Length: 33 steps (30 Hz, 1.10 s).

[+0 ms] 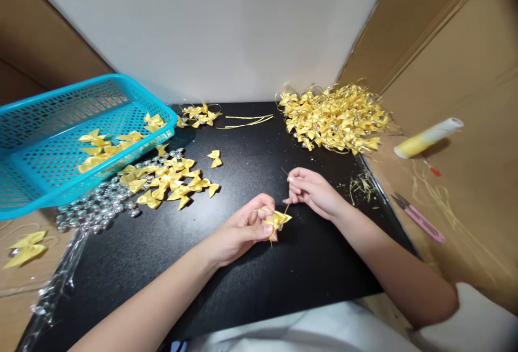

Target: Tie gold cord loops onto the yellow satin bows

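My left hand [246,228] pinches a small yellow ribbon bow [277,220] with a gold cord loop, just above the black mat [251,265]. My right hand [313,190] is closed on a thin needle [285,171] whose thread runs down to the bow. Loose yellow bows [170,179] lie to the left beside a heap of silver beads [97,206].
A tilted blue plastic basket [60,130] with some bows sits at the left. A big pile of finished bows [335,117] lies at the back right. Gold cord strands [246,121] lie at the back. Pink snips [421,220] and a yellow-white tube [429,137] rest on cardboard at right.
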Motion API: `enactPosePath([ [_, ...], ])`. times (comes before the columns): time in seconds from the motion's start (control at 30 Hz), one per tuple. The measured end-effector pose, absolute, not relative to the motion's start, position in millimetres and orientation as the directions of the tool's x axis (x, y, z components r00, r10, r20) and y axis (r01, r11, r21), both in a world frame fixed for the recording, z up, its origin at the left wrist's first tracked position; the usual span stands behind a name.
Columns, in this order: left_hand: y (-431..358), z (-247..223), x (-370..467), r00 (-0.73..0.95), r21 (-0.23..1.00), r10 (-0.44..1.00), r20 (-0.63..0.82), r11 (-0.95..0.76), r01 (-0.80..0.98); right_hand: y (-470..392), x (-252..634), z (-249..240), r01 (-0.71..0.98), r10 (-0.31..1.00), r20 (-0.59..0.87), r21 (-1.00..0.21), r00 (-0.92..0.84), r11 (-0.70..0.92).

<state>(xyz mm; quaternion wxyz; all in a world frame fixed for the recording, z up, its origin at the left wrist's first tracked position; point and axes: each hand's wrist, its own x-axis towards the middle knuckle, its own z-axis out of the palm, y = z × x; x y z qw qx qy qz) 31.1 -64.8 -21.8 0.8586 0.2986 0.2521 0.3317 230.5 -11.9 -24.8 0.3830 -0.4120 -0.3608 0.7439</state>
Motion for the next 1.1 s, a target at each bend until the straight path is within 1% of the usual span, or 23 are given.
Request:
enactPosePath([
  [0.13,-64.8,-24.0,34.7,0.711,0.689,0.651,-0.265,0.644,-0.332,-12.0,220.2,-28.1,-0.297,0.935,-0.257,-0.898,-0.244,-0.324],
  [0.27,-65.9,-26.1,36.5,0.682,0.706,0.675,-0.281,0.627,-0.330,-14.0,217.6,-27.4,-0.312,0.974,-0.175,-0.926,-0.144,-0.213],
  [0.37,-66.3,-25.9,37.3,0.656,0.736,0.702,-0.278,0.594,-0.325,-15.3,219.7,-24.6,-0.344,0.982,-0.146,-0.922,-0.123,-0.181],
  [0.53,-65.5,-22.5,37.1,0.577,0.763,0.765,-0.286,0.546,-0.345,-20.6,223.2,-18.1,-0.353,0.971,-0.136,-0.914,-0.197,-0.199],
  [0.67,-64.1,-21.3,36.8,0.468,0.740,0.834,-0.293,0.508,-0.442,-28.7,224.7,-12.3,-0.393,0.933,-0.139,-0.879,-0.331,-0.271],
  [0.77,-62.1,-22.4,35.4,0.358,0.727,0.887,-0.291,0.448,-0.521,-35.0,224.3,-11.2,-0.378,0.892,-0.133,-0.871,-0.432,-0.313],
  [0.83,-60.5,-23.4,33.3,0.311,0.736,0.906,-0.286,0.416,-0.534,-38.1,223.1,-12.3,-0.370,0.875,-0.136,-0.868,-0.465,-0.332],
  [0.9,-59.0,-23.7,30.7,0.297,0.766,0.913,-0.279,0.398,-0.506,-40.1,221.4,-14.0,-0.372,0.875,-0.126,-0.870,-0.467,-0.324],
  [0.97,-57.9,-22.5,28.0,0.299,0.816,0.917,-0.264,0.377,-0.437,-41.1,220.0,-15.3,-0.370,0.877,-0.111,-0.876,-0.468,-0.309],
  [1.1,-55.9,-15.1,24.2,0.266,0.914,0.940,-0.212,0.287,-0.287,-42.6,219.5,-16.5,-0.349,0.855,-0.148,-0.868,-0.497,-0.353],
])
